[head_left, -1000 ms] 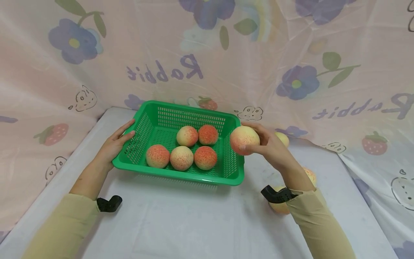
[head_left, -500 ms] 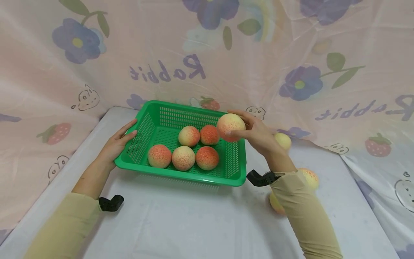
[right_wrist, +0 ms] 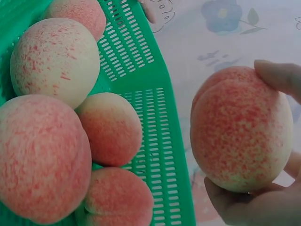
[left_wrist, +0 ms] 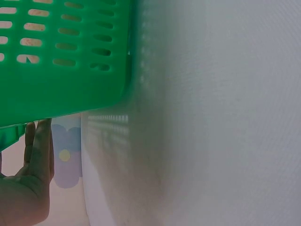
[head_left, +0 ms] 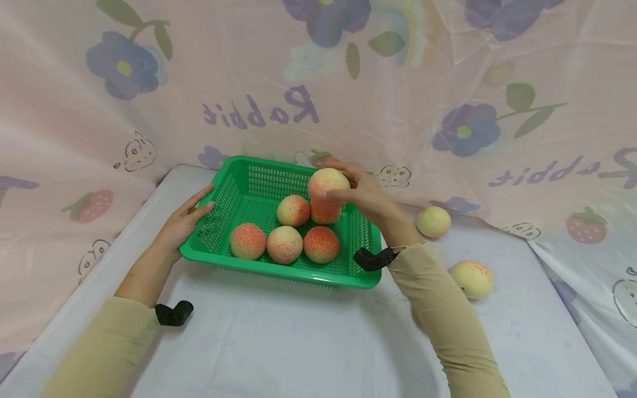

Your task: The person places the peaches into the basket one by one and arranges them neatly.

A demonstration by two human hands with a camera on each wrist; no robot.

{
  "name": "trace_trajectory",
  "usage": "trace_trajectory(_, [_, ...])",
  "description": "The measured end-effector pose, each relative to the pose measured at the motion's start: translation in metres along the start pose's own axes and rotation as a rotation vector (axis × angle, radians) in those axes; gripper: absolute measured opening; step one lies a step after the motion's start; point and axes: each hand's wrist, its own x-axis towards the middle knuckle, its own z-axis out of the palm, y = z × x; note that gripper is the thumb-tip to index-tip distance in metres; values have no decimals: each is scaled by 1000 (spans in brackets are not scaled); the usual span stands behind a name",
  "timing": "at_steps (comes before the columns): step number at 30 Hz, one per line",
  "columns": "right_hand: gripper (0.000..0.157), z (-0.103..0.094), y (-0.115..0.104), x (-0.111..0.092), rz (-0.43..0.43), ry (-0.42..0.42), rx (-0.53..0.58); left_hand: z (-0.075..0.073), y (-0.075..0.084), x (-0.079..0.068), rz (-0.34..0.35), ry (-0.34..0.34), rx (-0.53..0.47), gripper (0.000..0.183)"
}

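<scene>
My left hand [head_left: 174, 228] holds the left end of a green plastic basket [head_left: 278, 271], its thumb and fingertips at the rim. In the left wrist view its fingers [left_wrist: 41, 146] reach up under the basket's edge. My right hand [head_left: 370, 200] grips a pale-and-pink peach [head_left: 325, 181] over the back right part of the basket. That peach overlaps a red peach [head_left: 325, 212] in the head view. Several other peaches lie in the basket, among them a pink one [head_left: 247, 241] at front left and a speckled pale one [head_left: 285, 245] beside it.
To the right of the basket, a pale yellow peach [head_left: 434, 222] and a yellow-orange one [head_left: 473, 279] lie on the white table [head_left: 278, 342]. Another is mostly hidden beneath the right sleeve [head_left: 438, 309]. A printed cloth [head_left: 259, 66] hangs behind.
My right hand has carried its peach leftward from the basket's right end to above the back right peaches. The left hand has stayed at the rim.
</scene>
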Motion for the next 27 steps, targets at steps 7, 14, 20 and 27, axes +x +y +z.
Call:
trace_trajectory(7, [64,12,4,13,81,18,-4,1,-1,0,7,5,-10,61])
trace_trajectory(14, [64,24,4,28,125,-7,-89,0,-1,0,5,8,-18,60])
trace_trajectory(20, [63,39,6,43,109,-46,-98,0,-1,-1,-11,3,8,61])
trace_trajectory(27, [66,50,12,56,131,-68,-95,0,-1,1,-9,9,11,61])
